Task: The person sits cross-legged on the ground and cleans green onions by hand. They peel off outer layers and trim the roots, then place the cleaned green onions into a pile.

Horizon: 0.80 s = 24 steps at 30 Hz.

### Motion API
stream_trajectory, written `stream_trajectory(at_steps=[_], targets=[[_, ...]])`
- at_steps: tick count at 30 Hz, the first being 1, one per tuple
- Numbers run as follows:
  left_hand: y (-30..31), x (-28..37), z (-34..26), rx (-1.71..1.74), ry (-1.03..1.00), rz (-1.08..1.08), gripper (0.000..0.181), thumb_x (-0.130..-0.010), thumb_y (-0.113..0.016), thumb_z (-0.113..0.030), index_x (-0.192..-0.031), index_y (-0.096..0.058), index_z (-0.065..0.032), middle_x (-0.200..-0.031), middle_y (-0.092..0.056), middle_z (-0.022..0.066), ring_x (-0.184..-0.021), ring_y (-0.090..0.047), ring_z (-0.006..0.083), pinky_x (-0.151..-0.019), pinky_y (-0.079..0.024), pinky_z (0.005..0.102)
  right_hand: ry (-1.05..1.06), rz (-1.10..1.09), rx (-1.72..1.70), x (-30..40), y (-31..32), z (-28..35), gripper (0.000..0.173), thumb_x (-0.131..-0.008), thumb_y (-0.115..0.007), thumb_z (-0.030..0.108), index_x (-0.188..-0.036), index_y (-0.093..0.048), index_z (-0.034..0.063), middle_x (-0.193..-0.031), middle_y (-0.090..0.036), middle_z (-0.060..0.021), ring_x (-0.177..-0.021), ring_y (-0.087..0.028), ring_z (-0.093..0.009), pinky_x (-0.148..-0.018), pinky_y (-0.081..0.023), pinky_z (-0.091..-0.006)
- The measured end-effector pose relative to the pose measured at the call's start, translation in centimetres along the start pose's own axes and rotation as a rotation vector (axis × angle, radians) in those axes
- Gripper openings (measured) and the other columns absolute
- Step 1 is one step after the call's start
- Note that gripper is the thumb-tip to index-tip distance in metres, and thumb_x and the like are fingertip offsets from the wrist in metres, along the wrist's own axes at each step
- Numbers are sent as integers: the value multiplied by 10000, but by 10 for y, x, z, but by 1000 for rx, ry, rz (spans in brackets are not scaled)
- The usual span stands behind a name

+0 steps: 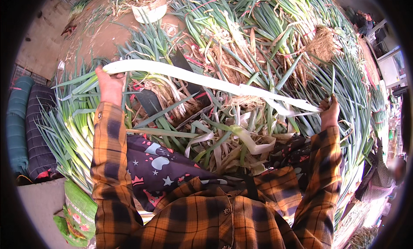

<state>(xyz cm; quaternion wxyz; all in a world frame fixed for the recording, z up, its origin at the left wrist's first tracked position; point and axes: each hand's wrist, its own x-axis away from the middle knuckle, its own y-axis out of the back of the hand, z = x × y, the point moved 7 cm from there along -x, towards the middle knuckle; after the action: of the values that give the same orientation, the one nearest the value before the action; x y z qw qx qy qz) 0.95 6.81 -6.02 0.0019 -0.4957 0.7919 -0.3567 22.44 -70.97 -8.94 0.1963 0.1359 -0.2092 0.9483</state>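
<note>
A long white-stalked green onion (174, 73) stretches across the view between my two hands. My left hand (110, 86) grips it where the white stalk meets the green leaves. At the other end are its pale, stringy roots (246, 101). My right hand (329, 111) pinches a thin strip of outer skin (293, 103), pulled out taut and still joined to the stalk near the roots. Below, peeled skins and leaves (226, 152) are heaped between my legs. A bunch of green onions with roots (174, 99) lies just ahead.
Tied bunches of green onions (213, 26) cover the ground ahead, with more piled at the right (342, 84). Trimmed onions (79, 129) lie at the left, beside rolled quilted covers (21, 120). A person (377, 181) is at the far right edge.
</note>
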Motion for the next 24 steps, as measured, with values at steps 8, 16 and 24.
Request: stream_trajectory(at_steps=[8, 16, 24], targets=[[10, 8, 6, -60, -67, -64, 355, -895, -449, -454, -877, -486, -101, -716, -561, 74, -585, -522, 196, -416, -306, 285, 215, -309, 198, -38, 36, 8, 233, -845, -612, 275, -779, -562, 57, -607, -522, -38, -421, -446, -138, -380, -347, -266], [15, 16, 1, -84, -116, -72, 330, -891, -500, -432, -890, -485, -102, -703, -553, 64, -538, -515, 192, -395, -313, 293, 617, -647, 1373, -60, 34, 16, 598, -803, -594, 546, -680, -673, -34, -607, -636, -151, -599, -645, -310, -564, -491, -422], [49, -16, 2, -117, -214, -8, 374, -919, -482, -416, -1052, -492, -66, -869, -589, 72, -723, -583, 204, -585, -496, 330, 599, -727, 1732, -87, 79, 25, 503, -887, -454, 465, -779, -698, 39, -742, -663, -174, -696, -658, -328, -605, -514, -443]])
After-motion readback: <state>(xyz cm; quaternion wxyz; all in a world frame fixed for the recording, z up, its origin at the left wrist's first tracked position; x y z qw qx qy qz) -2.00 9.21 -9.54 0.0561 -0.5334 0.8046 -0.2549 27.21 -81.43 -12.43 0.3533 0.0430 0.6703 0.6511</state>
